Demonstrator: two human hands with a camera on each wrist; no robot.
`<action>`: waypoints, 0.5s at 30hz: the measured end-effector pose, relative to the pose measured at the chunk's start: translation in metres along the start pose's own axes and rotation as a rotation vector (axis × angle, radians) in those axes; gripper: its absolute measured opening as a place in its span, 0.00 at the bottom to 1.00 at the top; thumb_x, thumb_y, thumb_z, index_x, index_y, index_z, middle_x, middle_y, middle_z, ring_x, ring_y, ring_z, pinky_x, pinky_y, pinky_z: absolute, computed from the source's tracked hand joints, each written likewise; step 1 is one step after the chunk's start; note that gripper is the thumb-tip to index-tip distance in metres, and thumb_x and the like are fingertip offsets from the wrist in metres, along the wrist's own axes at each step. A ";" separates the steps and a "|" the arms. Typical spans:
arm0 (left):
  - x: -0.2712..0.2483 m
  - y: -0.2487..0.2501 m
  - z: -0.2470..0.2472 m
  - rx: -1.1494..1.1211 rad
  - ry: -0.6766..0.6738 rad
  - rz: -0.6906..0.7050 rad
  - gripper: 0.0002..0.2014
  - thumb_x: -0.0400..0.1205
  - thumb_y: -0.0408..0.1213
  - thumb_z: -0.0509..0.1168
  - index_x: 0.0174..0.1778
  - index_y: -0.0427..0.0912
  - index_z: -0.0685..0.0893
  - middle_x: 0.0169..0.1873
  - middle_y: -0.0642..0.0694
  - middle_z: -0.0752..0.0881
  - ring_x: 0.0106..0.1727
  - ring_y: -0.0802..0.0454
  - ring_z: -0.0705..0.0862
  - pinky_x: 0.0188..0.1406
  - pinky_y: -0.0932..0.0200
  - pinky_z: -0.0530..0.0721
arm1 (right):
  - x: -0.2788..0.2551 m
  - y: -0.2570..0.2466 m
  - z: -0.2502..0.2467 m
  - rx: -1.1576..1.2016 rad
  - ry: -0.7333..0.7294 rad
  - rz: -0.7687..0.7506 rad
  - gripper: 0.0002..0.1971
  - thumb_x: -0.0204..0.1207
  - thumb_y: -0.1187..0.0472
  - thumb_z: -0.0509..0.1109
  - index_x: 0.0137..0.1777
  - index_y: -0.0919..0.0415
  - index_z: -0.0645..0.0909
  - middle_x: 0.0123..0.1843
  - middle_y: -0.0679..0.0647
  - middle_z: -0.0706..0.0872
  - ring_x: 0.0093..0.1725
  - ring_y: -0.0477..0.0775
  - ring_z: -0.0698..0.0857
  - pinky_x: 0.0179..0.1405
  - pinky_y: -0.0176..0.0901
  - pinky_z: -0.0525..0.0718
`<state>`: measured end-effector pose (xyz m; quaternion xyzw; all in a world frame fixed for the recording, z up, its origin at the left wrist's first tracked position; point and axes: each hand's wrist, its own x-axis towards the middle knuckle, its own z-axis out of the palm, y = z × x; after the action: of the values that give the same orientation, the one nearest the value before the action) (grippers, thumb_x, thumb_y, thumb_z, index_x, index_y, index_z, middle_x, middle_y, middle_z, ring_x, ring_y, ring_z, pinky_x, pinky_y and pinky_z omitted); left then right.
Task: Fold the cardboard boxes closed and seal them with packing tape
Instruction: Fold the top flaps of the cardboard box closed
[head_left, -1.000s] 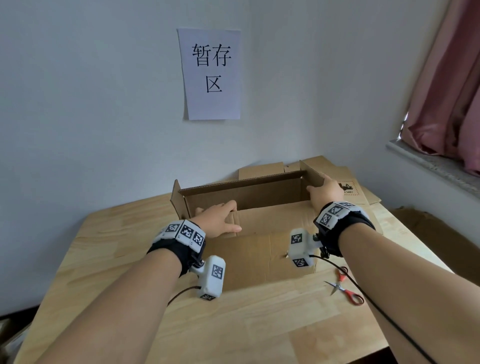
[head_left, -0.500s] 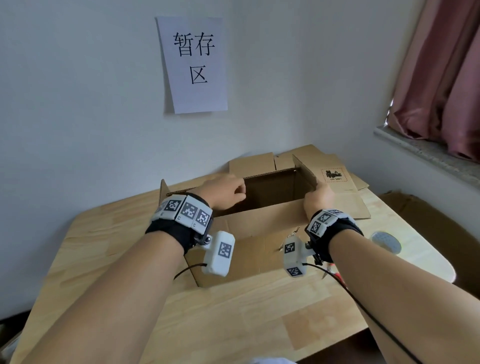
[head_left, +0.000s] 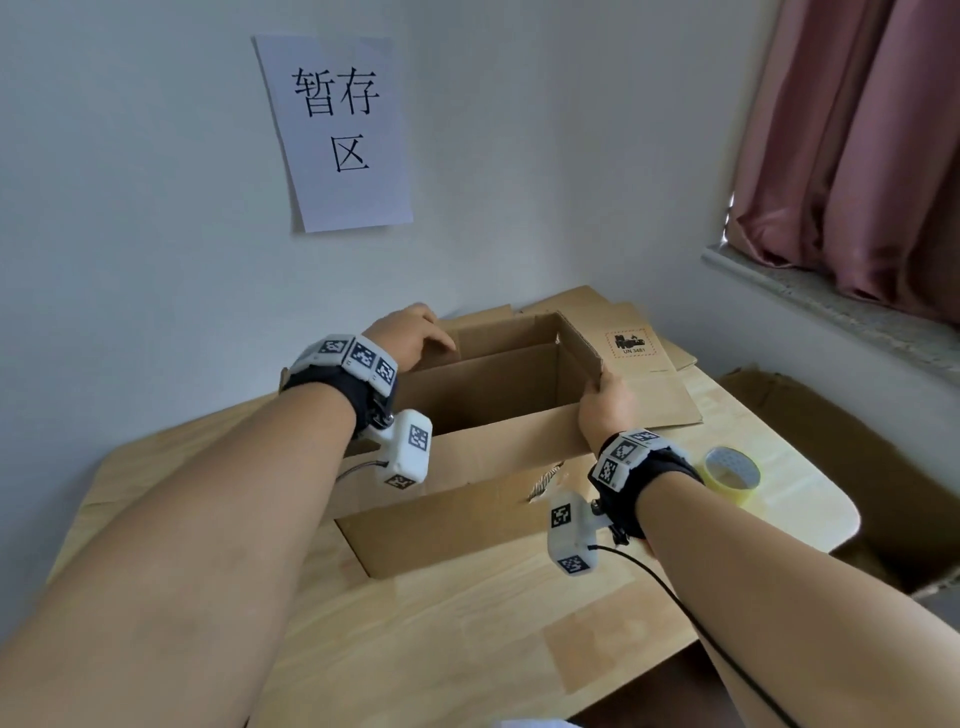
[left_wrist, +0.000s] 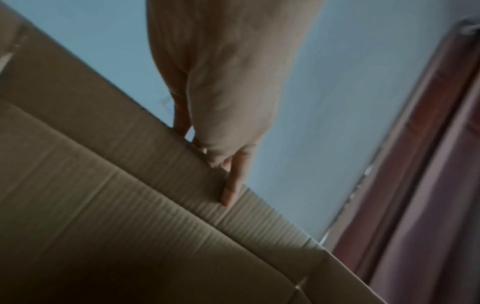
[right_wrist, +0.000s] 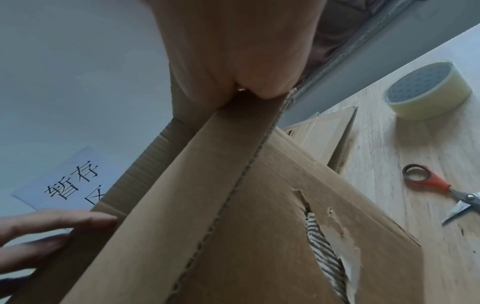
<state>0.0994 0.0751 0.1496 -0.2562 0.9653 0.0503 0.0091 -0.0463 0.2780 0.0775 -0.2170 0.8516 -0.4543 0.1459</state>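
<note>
Your cardboard box (head_left: 483, 395) stands open-topped at the centre of the worktop (head_left: 467, 623), its near flap (head_left: 447, 519) folded outward and down toward you. A tear in that flap (right_wrist: 309, 207) shows striped cord (right_wrist: 324, 255) behind it.

Your left hand (head_left: 410, 338) is at the box's 10 o'clock corner. Its fingers (left_wrist: 231, 185) lie along the top edge of a cardboard panel, touching it; whether they curl round that edge cannot be told.

Your right hand (head_left: 605, 405) is at the 3 o'clock side, gripping the near corner of the upright side flap (head_left: 579, 343), thumb and palm closed over the cardboard edge in the right wrist view.

A flattened box (head_left: 639, 358) with a printed label lies just beyond, at 2 o'clock. The roll of packing tape (head_left: 732, 475) lies on its side at 3 o'clock, apart from the box. Scissors (right_wrist: 441, 189) with red handles lie near the tape. A paper sign (head_left: 343, 130) hangs on the wall at 12 o'clock.
</note>
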 end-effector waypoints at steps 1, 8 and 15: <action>0.002 -0.002 0.001 -0.034 0.032 -0.028 0.28 0.81 0.18 0.51 0.60 0.51 0.87 0.75 0.47 0.68 0.72 0.47 0.72 0.67 0.58 0.72 | 0.001 0.000 0.002 0.018 -0.005 -0.033 0.22 0.83 0.71 0.51 0.76 0.59 0.69 0.63 0.63 0.81 0.62 0.63 0.80 0.56 0.44 0.75; 0.012 -0.002 0.000 -0.057 0.063 -0.087 0.29 0.78 0.15 0.53 0.59 0.50 0.88 0.84 0.53 0.48 0.81 0.49 0.61 0.73 0.56 0.70 | 0.006 0.003 0.001 0.096 -0.091 -0.239 0.40 0.74 0.84 0.47 0.79 0.44 0.62 0.84 0.48 0.52 0.81 0.47 0.57 0.60 0.16 0.50; 0.025 -0.008 -0.002 -0.068 0.060 -0.164 0.29 0.79 0.15 0.52 0.58 0.50 0.89 0.84 0.53 0.44 0.81 0.48 0.61 0.70 0.55 0.74 | 0.018 0.008 0.003 0.092 -0.120 -0.280 0.41 0.73 0.82 0.47 0.78 0.42 0.65 0.71 0.55 0.78 0.69 0.56 0.77 0.64 0.34 0.69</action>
<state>0.0818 0.0560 0.1498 -0.3360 0.9386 0.0745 -0.0247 -0.0619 0.2707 0.0679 -0.3536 0.7810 -0.4949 0.1415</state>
